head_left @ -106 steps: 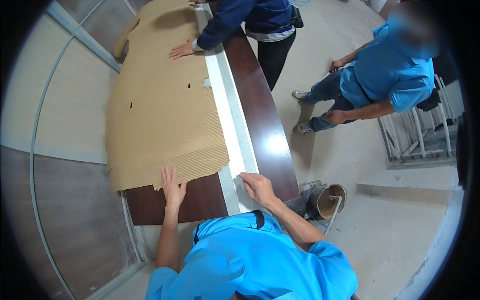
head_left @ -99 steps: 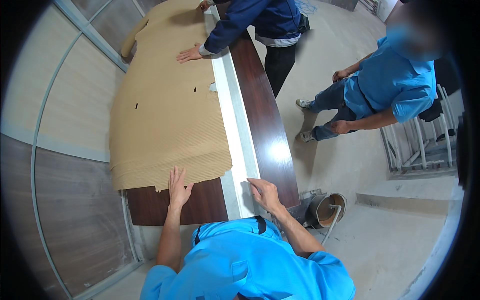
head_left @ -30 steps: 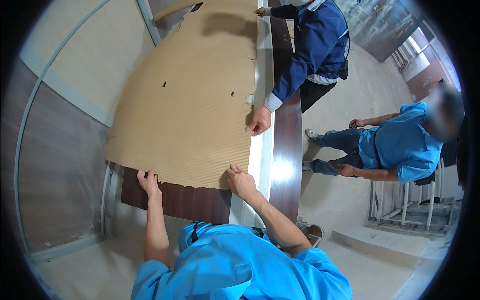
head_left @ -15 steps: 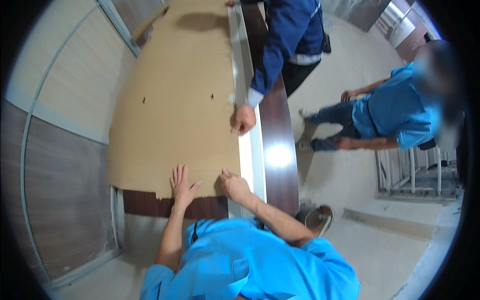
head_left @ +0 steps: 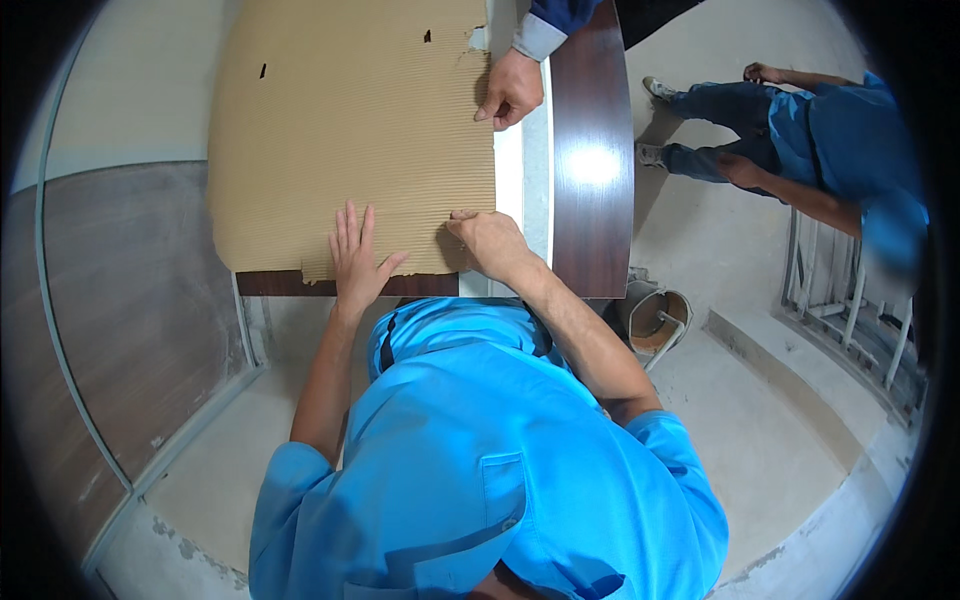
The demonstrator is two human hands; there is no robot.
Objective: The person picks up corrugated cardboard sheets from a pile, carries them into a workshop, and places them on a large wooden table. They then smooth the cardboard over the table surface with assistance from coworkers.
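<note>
A tan corrugated cardboard sheet (head_left: 350,130) lies over a dark brown wood-grain panel (head_left: 590,120), with a pale strip (head_left: 508,170) showing along its right side. My left hand (head_left: 358,258) rests flat on the sheet near its ragged front edge, fingers stretched and thumb apart. My right hand (head_left: 487,240) is closed at the sheet's front right corner, thumb and forefinger tips on the cardboard. Whatever those fingers hold, if anything, is hidden. Farther along the same edge, a co-worker's hand (head_left: 513,88) with a pale cuff touches the cardboard with curled fingers.
On the right stands another person in a blue shirt (head_left: 850,140). A round bucket-like container (head_left: 655,315) sits on the floor beside the panel's near right corner. White metal railings (head_left: 835,275) are at far right. Framed panels (head_left: 120,350) line the left.
The view has tilted down and nearer to me, so the sheet and co-worker sit higher in the picture. Both my hands keep about the same places on the cardboard.
</note>
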